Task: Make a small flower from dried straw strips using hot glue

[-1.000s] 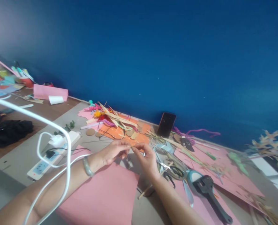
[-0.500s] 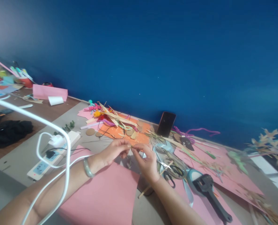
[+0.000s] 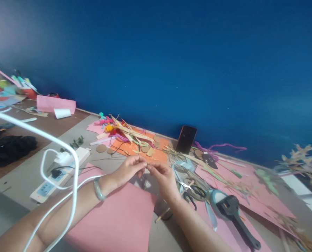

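Note:
My left hand (image 3: 129,168) and my right hand (image 3: 164,177) meet fingertip to fingertip above the table, just past the far edge of a pink paper sheet (image 3: 119,217). Both pinch a small thin piece between thumb and fingers; it is too small to name. A pale green bangle (image 3: 98,189) sits on my left wrist. A thin wooden stick (image 3: 162,214) lies under my right wrist.
Scissors (image 3: 190,190), a black-handled tool with a teal head (image 3: 233,213), a dark phone (image 3: 187,139) leaning on the blue wall, an orange sheet with straw and cardboard discs (image 3: 135,143), and a white power strip (image 3: 58,169) with a white cable (image 3: 66,154) surround the hands.
The hands have shifted slightly and stay pinched together; my right hand's fingers have turned a little. Nothing on the table has moved.

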Available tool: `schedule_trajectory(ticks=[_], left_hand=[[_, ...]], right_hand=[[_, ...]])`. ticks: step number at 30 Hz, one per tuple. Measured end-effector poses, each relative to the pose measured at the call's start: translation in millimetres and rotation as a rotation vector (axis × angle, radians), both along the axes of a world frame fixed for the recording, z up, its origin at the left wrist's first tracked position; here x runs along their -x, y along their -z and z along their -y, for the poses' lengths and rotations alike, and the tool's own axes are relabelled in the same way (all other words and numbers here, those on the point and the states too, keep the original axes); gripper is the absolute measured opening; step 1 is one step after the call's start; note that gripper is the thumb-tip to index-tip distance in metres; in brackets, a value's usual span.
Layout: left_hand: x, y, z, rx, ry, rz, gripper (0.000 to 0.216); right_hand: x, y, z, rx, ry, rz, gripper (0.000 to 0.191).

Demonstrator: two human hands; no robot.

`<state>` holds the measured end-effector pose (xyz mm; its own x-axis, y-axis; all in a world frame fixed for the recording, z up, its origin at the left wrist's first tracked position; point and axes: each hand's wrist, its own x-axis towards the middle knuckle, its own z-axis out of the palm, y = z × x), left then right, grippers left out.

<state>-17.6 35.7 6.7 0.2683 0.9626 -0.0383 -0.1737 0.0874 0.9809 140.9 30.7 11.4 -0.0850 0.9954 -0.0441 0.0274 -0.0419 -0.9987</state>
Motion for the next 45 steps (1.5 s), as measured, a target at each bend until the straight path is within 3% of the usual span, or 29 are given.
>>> schedule_trajectory(ticks=[8,22,29,37,45], left_hand=[[-0.8,4.1,1.9,-0.149,-0.037,-0.075,0.023],[1.4,6.4,-2.2,-0.062,-0.052,-0.072,0.031],[0.9,-3.0,-2.1,0.043,0.020,-0.033,0.038],[3.4,-0.3,-3.1,0.054,0.036,-0.086,0.029],[2.1,0.1,-3.6,0.144,0.011,-0.078,0.023]], right_hand=[[-0.5,4.3,-2.6,-0.067,0.019,0.019,0.024],[-5.2,9.3,-6.5,-0.167,0.007,0.113,0.026],[-6.2,3.9,-7.0,-0.177,-0.050,0.170,0.026],[-4.0,3.7,-6.4,-0.198,-0.060,0.262,0.025],[-4.2,13.9,-8.0,-0.169,-0.020,0.178,0.027]])
